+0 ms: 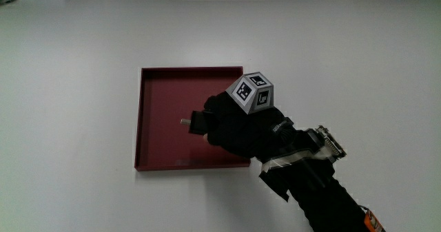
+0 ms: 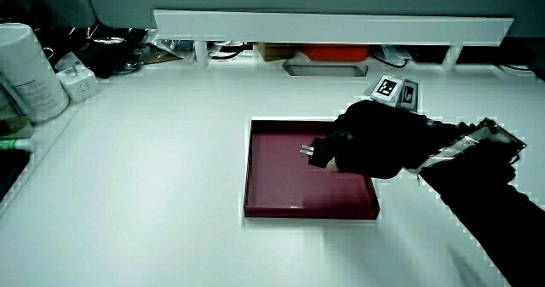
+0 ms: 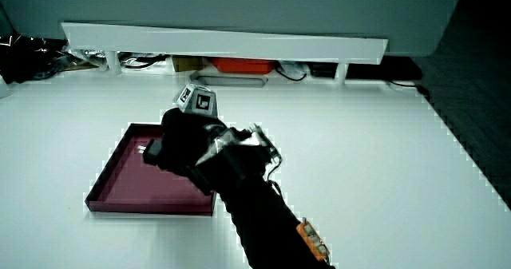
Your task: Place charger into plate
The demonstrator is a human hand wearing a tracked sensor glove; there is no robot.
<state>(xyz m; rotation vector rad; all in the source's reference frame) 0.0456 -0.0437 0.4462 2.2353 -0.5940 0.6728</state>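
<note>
Here the hand [image 1: 231, 125], fingers curled around the charger [image 1: 196, 122], hovers over the plate [image 1: 158, 94]; released high, the charger could bounce toward twelve o'clock.

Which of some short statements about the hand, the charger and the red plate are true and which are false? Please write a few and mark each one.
1. The hand is over the red plate. True.
2. The charger lies alone on the white table, beside the plate. False: the hand's fingers grasp it, over the inside of the plate.
3. The plate is round. False: it is square, with low walls.
4. A small patterned cube sits on the back of the hand. True.
5. The charger's metal prongs show in a side view. True.
6. The plate holds several other things. False: only the charger and the hand are seen over it.
</note>
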